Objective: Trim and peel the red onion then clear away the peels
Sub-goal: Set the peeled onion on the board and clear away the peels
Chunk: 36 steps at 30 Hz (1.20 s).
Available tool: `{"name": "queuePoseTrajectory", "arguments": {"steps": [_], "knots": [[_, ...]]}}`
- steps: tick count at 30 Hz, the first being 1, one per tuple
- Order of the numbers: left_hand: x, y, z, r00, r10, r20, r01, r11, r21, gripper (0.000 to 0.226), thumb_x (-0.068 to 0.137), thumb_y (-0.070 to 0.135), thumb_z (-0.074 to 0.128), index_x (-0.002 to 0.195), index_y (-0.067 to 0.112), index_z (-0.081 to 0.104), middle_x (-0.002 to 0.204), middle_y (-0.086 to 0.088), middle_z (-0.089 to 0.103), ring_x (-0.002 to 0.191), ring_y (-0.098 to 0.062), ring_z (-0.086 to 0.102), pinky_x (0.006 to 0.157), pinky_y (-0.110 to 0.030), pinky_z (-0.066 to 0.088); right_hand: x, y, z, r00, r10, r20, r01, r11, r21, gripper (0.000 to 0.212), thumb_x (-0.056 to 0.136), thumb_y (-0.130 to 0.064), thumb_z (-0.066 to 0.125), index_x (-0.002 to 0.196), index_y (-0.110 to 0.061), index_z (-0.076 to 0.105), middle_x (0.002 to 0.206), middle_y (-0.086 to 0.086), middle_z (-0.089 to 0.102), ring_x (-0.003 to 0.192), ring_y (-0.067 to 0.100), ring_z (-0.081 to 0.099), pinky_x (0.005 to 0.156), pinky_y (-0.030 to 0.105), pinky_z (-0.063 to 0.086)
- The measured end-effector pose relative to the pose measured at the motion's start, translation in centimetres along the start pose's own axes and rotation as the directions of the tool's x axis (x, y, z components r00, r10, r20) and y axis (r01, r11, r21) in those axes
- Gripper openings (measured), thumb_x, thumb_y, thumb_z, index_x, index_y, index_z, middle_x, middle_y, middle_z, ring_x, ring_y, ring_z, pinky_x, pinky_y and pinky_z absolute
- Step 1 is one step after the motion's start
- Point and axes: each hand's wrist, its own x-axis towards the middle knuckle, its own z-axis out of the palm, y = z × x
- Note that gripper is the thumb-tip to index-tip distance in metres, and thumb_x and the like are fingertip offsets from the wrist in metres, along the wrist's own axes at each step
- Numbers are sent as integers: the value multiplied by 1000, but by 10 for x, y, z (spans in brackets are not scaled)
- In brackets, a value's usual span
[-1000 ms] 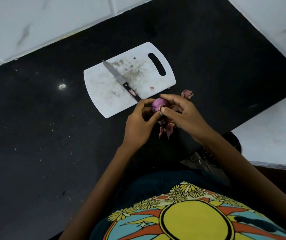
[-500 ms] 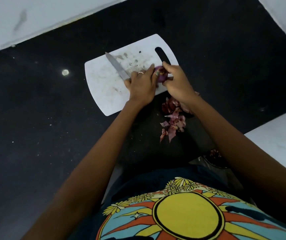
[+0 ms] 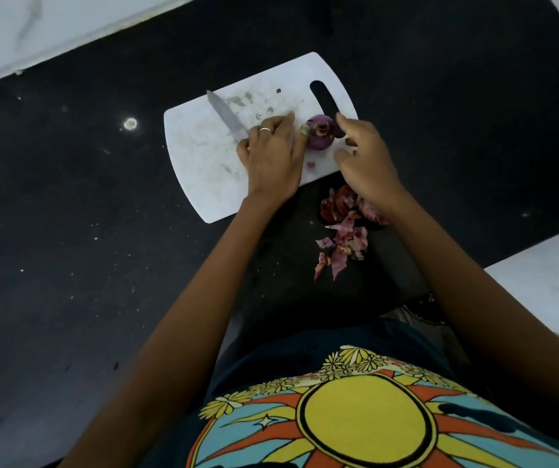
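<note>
Left hand [image 3: 273, 153] fingers cover knife [image 3: 225, 116] handle; right hand [image 3: 364, 157] open beside onion [image 3: 322, 132].

Dim, bluish light overall. Small glare spot on black desk [image 3: 68, 214] at 10 o'clock. White board [image 3: 200, 153] brightest area. Soft focus throughout, slight motion blur. Wide-angle bending toward edges, corners darkened.
</note>
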Motion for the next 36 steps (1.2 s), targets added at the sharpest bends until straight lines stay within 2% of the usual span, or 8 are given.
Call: {"name": "queuePoseTrajectory", "arguments": {"steps": [4, 9, 14, 19, 23, 27, 31, 36], "knots": [[-29, -10, 3, 988, 48, -146, -42, 998, 44, 42, 97, 34, 40, 131, 17, 55, 137, -1, 51, 130, -20, 39, 104, -34, 15, -29, 7, -1, 992, -119, -48, 103, 959, -264, 39, 92, -8, 45, 129, -7, 55, 133, 13, 53, 123, 29, 47, 106, 46, 35], [-64, -17, 12, 984, 175, -25, -169, 970, 174, 45, 98, 28, 36, 141, 15, 43, 147, -1, 43, 142, -20, 26, 113, -40, 0, -46, 6, 22, 927, -336, 164, 373, 794, -480, 43, 92, -14, 40, 132, -4, 51, 137, 14, 52, 128, 29, 46, 106, 43, 36], [-78, -26, 16, 958, 283, 42, -281, 903, 326, 51, 94, 26, 29, 143, 13, 39, 149, -2, 41, 144, -22, 25, 112, -43, -3, -44, 12, 34, 918, -249, 309, 397, 605, -690, 52, 102, -29, 29, 149, -10, 19, 157, 6, 23, 145, 18, 19, 116, 45, 12], [-88, -29, 13, 943, 333, 12, -318, 888, 331, 50, 93, 29, 34, 138, 13, 47, 148, 0, 43, 140, -22, 32, 112, -42, 3, -64, 16, 23, 916, -291, 278, 398, 554, -731, 48, 99, -36, 34, 136, -8, 47, 142, 10, 49, 134, 22, 40, 112, 45, 16], [-99, -21, 16, 942, 328, -67, -306, 924, 228, 47, 94, 30, 38, 138, 14, 48, 148, -1, 42, 139, -22, 34, 111, -39, 9, -76, 23, 2, 914, -404, 44, 354, 740, -572, 46, 94, -33, 32, 113, -7, 64, 106, 12, 66, 105, 30, 57, 89, 41, 38], [-113, -3, 19, 937, 334, -99, -334, 942, 15, 45, 95, 28, 40, 137, 15, 47, 145, -1, 44, 133, -17, 36, 110, -35, 18, -70, 39, -13, 969, -179, -172, 78, 877, -474, 44, 99, -29, 36, 134, -6, 48, 139, 16, 47, 132, 31, 36, 105, 43, 30], [-124, 8, 35, 967, 256, -3, -251, 945, -210, 52, 95, 34, 33, 142, 14, 41, 147, -5, 40, 134, -18, 36, 112, -31, 23, -72, 56, -2, 999, 29, -22, -36, 878, -477, 54, 102, -36, 26, 149, -10, 22, 159, 12, 11, 147, 26, 3, 117, 43, 4], [-124, 20, 46, 981, 190, 34, -167, 922, -349, 55, 97, 31, 32, 147, 9, 30, 153, -8, 30, 142, -16, 24, 118, -35, 19, -83, 48, 1, 999, -35, -11, 33, 993, -115, 45, 104, -29, 28, 147, -15, 30, 158, 6, 18, 147, 20, 7, 119, 44, 7]]}}
